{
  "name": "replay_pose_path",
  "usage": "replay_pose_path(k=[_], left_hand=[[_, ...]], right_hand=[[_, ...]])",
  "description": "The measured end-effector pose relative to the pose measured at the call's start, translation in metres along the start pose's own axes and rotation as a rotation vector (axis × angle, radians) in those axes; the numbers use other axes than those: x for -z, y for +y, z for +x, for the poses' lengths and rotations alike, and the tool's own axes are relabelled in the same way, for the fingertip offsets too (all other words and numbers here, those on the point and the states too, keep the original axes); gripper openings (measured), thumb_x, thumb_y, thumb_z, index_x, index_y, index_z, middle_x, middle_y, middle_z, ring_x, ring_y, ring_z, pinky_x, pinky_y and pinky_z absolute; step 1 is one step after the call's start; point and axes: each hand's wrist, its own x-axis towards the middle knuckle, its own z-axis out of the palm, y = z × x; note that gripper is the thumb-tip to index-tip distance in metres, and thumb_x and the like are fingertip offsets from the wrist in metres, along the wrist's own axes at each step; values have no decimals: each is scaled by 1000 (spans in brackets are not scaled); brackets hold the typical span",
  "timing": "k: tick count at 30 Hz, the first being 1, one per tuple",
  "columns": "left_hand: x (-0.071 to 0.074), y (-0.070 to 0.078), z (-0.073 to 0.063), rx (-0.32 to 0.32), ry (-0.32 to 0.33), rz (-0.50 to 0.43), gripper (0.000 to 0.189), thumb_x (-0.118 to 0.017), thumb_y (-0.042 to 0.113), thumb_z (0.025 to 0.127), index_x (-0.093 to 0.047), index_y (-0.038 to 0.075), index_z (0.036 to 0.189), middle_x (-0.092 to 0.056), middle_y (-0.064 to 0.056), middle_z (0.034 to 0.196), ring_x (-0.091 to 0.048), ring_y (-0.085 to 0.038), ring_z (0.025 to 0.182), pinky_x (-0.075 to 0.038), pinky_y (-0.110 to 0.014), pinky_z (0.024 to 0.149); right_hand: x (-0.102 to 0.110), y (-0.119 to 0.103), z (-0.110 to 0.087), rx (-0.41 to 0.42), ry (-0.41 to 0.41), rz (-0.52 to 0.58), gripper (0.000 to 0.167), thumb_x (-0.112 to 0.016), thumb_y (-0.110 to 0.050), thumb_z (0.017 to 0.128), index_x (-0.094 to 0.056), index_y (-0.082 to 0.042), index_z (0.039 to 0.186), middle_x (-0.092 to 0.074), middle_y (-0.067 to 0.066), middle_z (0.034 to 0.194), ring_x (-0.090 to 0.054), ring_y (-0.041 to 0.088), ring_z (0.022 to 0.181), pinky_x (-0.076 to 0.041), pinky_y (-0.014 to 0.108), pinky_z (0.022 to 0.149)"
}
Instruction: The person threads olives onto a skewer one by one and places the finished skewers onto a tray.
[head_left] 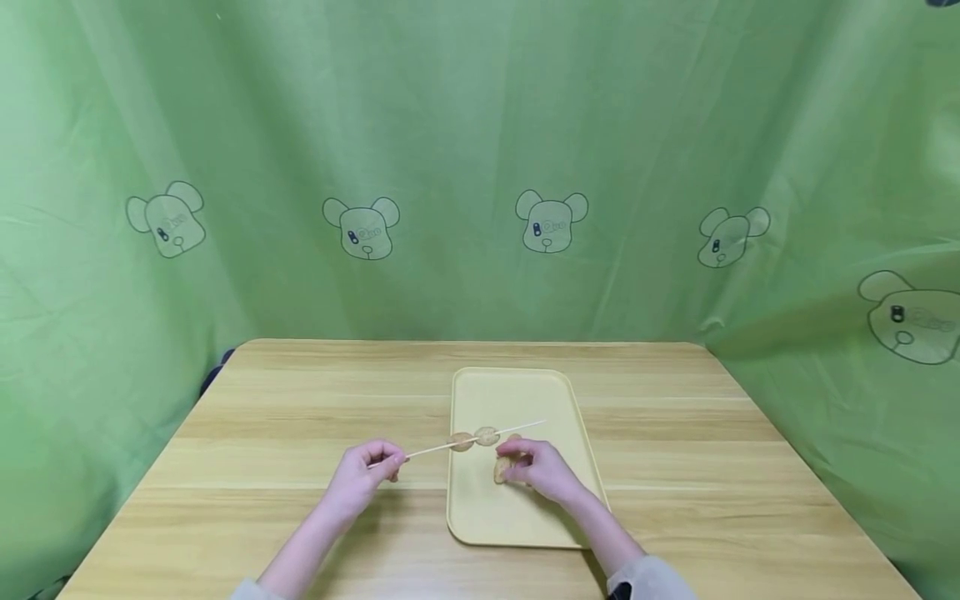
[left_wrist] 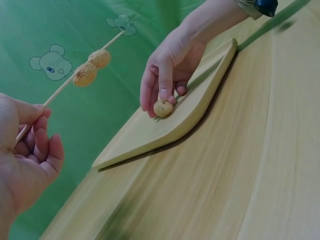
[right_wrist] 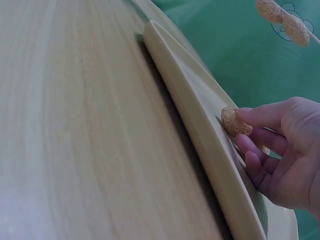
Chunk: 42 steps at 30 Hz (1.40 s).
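The yellow tray (head_left: 521,527) stands on the table (head_left: 292,425), right of the centre in the lower half of the head view, and one brown piece (head_left: 500,472) is at the middle of it, under the fingers of the right hand (head_left: 547,472). This hand comes from the lower right, its thumb and fingers nearly closed around the piece, pinching it. Another bit of brown shows behind these fingers, but it is mostly hidden, and I cannot tell if it is a separate piece. The right forearm covers the lower right corner of the tray.

The left hand (head_left: 356,482) comes from the lower left and pinches the stick (head_left: 430,451) between thumb and fingers, the other fingers being loosely bent. The stick slants up to the right, its pointed end free above the tray. Two pieces (head_left: 487,437) sit on it, touching each other; in the right wrist view they are partly cut off at the upper right, and the left hand is outside that frame
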Motion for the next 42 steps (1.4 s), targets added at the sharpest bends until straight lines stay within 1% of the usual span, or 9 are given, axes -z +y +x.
replay_pose_path(k=[4, 10, 17, 20, 23, 27, 30, 37, 42], left_hand=[[0, 1, -1, 6, -5, 5, 19, -59, 3, 87, -57, -16, 93, -54, -7, 70, -52, -13, 68, -44, -26, 68], [0, 0, -2, 14, -6, 12, 19, -58, 3, 87, -57, -15, 93, -54, -7, 71, -52, -13, 68, -45, -26, 68], [2, -3, -3, 13, 5, 18, 18, -59, 3, 86, -57, -15, 91, -54, -6, 69, -52, -12, 67, -44, -26, 66], [5, -4, -4, 12, -2, 29, 19, -59, 4, 87, -58, -14, 91, -54, -6, 69, -51, -12, 66, -43, -26, 65], [7, -4, -5, 19, 2, 40, 20, -60, 5, 87, -58, -14, 91, -54, -5, 68, -51, -12, 66, -42, -26, 65], [10, -4, -5, 28, 12, 44, 21, -60, 6, 87, -57, -15, 91, -54, -5, 68, -52, -12, 66, -41, -27, 66], [11, -3, -6, 33, 10, 43, 22, -60, 5, 87, -56, -16, 92, -54, -7, 68, -52, -12, 66, -41, -27, 67], [13, -2, -6, 43, 7, 43, 21, -60, 5, 87, -57, -15, 92, -55, -7, 69, -51, -12, 66, -41, -27, 67], [14, -1, -8, 45, 16, 45, 21, -60, 5, 87, -57, -14, 92, -55, -6, 68, -51, -12, 66, -41, -27, 67]], right_hand=[[0, 1, 0, 31, 11, -52, 39, -74, -3, 71, -63, 5, 108, -60, 9, 89, -49, 14, 69, -44, 20, 56], [1, 0, -3, 100, 11, -172, 30, -76, -6, 70, -67, 3, 98, -56, 3, 82, -47, 13, 71, -41, 23, 64], [3, -2, -7, 79, 24, -232, 29, -76, -12, 74, -67, 1, 98, -60, 3, 84, -50, 14, 72, -43, 23, 65], [5, -2, -9, 45, 49, -190, 30, -75, -17, 76, -67, 1, 99, -60, 3, 84, -51, 15, 72, -45, 24, 59], [10, -3, -12, 21, 73, -95, 32, -73, -17, 78, -65, 3, 102, -61, 7, 87, -55, 18, 69, -49, 27, 54], [16, -5, -15, 22, 82, 17, 33, -71, -13, 81, -61, 8, 106, -64, 13, 91, -62, 26, 70, -53, 33, 59], [20, -6, -16, 34, 77, 48, 34, -69, -12, 83, -60, 10, 106, -66, 15, 88, -64, 28, 71, -54, 33, 63], [27, -11, -18, 25, 96, 86, 33, -68, -11, 83, -59, 11, 107, -65, 22, 86, -63, 30, 71, -53, 33, 65], [31, -15, -20, 12, 133, 144, 36, -68, -9, 83, -57, 12, 111, -64, 21, 85, -62, 22, 70, -53, 33, 64]])
